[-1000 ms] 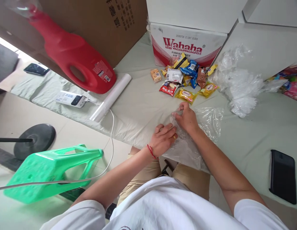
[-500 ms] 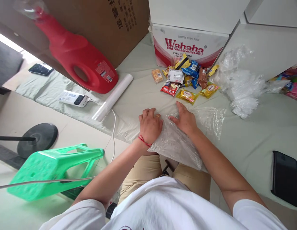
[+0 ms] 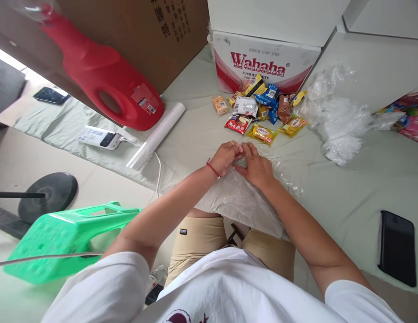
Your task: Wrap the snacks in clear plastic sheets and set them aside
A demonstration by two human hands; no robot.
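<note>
Both arms enter from the bottom of the frame and angle inward, elbows bent. We see the left forearm slanting up and right from the lower left, the right forearm up and left from the lower right. The wrists lie close together over the near side of the cloth-covered worktop (image 3: 343, 197), the fingertips meeting at the centre of the frame.

Left hand (image 3: 225, 158): fingers curled well in, tips against those of the other hand, a red cord (image 3: 213, 168) round the wrist. Whether it has the film pinched we cannot tell — the fingers hide the spot. Right hand (image 3: 258, 169): back upward, partly open, fingers bent and pointing up-left, thumb apart from them. It touches the clear plastic bag (image 3: 244, 199); we make out no firm hold.

The bag lies flat below and around the hands, centre of the frame, its lower part reaching past the worktop's near edge above the lap, another part spreading to the right of the right wrist.

Beyond the fingertips, upper centre, we note wrapped snacks (image 3: 246, 106) heaped before a Wahaha carton (image 3: 262, 54) — crumpled clear plastic (image 3: 345, 121) just to their right. A dark phone (image 3: 397, 248) lies at lower right.
</note>
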